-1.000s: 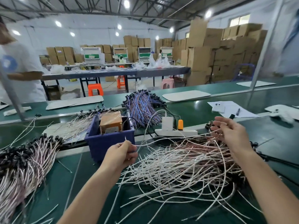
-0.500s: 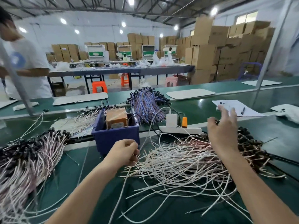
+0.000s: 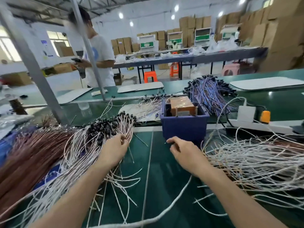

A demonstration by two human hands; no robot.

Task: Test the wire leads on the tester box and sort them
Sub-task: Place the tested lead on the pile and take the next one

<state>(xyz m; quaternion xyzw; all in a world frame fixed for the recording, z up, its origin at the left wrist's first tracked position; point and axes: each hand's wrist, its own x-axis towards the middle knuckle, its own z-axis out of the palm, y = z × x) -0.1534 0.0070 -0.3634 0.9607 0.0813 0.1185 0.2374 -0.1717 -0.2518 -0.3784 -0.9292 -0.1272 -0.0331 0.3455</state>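
View from a head camera looking down at a green worktop (image 3: 164, 178) covered in wire leads, with both of the wearer's bare forearms reaching forward.

The left hand (image 3: 113, 150) reaches into a fanned pile of pinkish-white leads (image 3: 98, 129) with black ends, lying at the left centre of the worktop. Its fingers are curled against those wires; whether they actually grip one cannot be told. Further left lies a thick bundle of copper-brown leads (image 3: 32, 153).

The right hand (image 3: 185, 153) sits just in front of a dark blue bin (image 3: 184, 127), knuckles up, thumb and forefinger pinched on a small black connector (image 3: 171, 143). Any wire attached to it is hidden by the hand.

The tester box (image 3: 181, 107), orange-brown, stands inside the blue bin at the centre of the worktop, just beyond the right hand.

A loose tangle of white leads (image 3: 255, 162) spreads across the right side, touching the right forearm. Behind the bin lies a heap of blue and purple leads (image 3: 210, 94). To the right of the bin a white power strip (image 3: 256, 124) carries a white adapter (image 3: 246, 111) and an orange plug (image 3: 265, 116).

Beyond the worktop a person in a white T-shirt (image 3: 100, 60) stands holding a dark object. Further back are orange stools (image 3: 150, 76) and stacked cardboard boxes (image 3: 279, 38)
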